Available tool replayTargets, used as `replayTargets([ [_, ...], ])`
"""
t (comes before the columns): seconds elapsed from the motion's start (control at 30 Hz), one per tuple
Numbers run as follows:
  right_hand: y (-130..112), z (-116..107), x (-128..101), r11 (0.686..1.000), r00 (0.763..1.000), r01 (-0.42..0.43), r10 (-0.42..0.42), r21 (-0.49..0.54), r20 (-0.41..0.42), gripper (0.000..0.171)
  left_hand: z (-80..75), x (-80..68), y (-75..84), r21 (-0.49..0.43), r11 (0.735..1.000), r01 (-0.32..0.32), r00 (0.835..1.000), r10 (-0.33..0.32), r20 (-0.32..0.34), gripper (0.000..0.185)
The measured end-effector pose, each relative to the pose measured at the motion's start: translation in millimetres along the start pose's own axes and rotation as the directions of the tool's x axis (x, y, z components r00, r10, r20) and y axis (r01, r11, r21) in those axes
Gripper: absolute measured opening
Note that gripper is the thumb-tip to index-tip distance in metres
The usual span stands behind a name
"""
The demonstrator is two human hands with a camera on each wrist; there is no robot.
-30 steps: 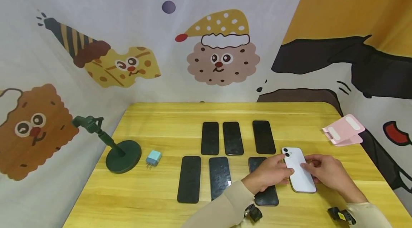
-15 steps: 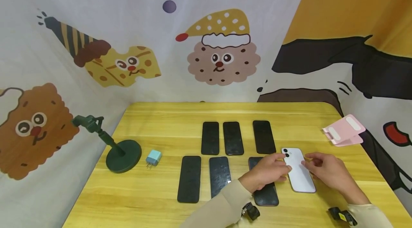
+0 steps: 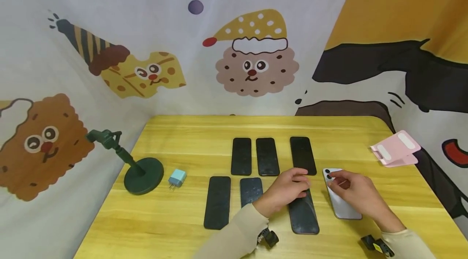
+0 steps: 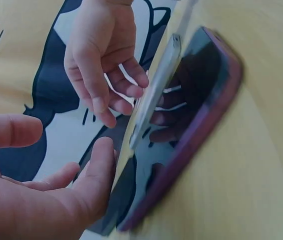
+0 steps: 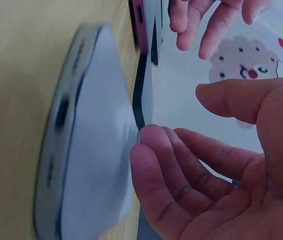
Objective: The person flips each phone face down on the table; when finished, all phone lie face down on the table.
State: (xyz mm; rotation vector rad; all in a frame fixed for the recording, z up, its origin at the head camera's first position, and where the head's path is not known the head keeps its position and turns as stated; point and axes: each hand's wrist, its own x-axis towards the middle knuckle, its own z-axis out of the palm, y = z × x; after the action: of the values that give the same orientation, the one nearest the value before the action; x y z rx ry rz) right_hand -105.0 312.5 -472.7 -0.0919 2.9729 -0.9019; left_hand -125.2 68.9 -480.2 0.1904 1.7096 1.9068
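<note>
A white phone (image 3: 345, 209) lies back up on the table, its camera lenses at the far left corner. My right hand (image 3: 362, 197) hovers over it with fingers loosely bent and nothing held; the right wrist view shows a gap between thumb and fingers beside the white phone (image 5: 99, 145). Just left of it lies a dark phone (image 3: 304, 216), screen up, with a purplish edge in the left wrist view. Above this phone's far end is my left hand (image 3: 283, 192), its fingers relaxed, holding nothing.
Three dark phones, including the right one (image 3: 303, 155), form a back row. Two more, the left one (image 3: 217, 202) and one partly behind my left sleeve (image 3: 251, 189), lie in front. A pink folding stand (image 3: 396, 145), blue plug charger (image 3: 177, 177) and green jointed stand (image 3: 144, 175) flank them.
My left hand has left the white phone's edge and moved left over the dark phone. My right hand has shifted left from the white phone's right edge to above it.
</note>
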Motion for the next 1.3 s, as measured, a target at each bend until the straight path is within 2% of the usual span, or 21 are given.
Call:
replayTargets([
  [0.27,-17,21,0,0.997,0.998,0.054,-0.055,0.051,0.026,0.034,-33.3,-19.4,-2.5,0.032,0.999,0.002,0.999,-0.001,-0.033,0.045],
  [0.43,-24,30,-1,0.995,0.997,0.068,-0.07,0.071,0.021,0.031,-47.1,-29.4,-4.0,0.026,0.999,0.048,0.999,-0.047,-0.021,0.05],
  [0.63,-31,38,-8,0.974,0.992,-0.023,-0.005,0.225,0.125,0.042,-49.7,-34.1,-3.4,0.006,0.991,0.132,0.991,-0.132,-0.002,0.057],
  [0.8,-36,43,-12,0.948,0.985,-0.088,0.038,0.306,0.167,0.054,-48.7,-35.0,-5.1,-0.023,0.989,0.149,0.989,-0.149,-0.002,0.056],
  [1.03,-39,47,-14,0.946,0.989,-0.096,0.057,0.31,0.134,0.061,-46.9,-33.9,-9.3,-0.066,0.99,0.123,0.992,-0.125,-0.033,0.059],
  [1.17,-41,49,-13,0.959,0.994,-0.07,0.044,0.273,0.098,0.059,-45.8,-32.3,-8.4,-0.093,0.989,0.111,0.991,-0.117,-0.066,0.062],
  [1.3,-44,50,-14,0.966,0.994,-0.074,0.053,0.248,0.091,0.059,-44.9,-30.3,-7.1,-0.132,0.986,0.1,0.992,-0.109,-0.068,0.063],
])
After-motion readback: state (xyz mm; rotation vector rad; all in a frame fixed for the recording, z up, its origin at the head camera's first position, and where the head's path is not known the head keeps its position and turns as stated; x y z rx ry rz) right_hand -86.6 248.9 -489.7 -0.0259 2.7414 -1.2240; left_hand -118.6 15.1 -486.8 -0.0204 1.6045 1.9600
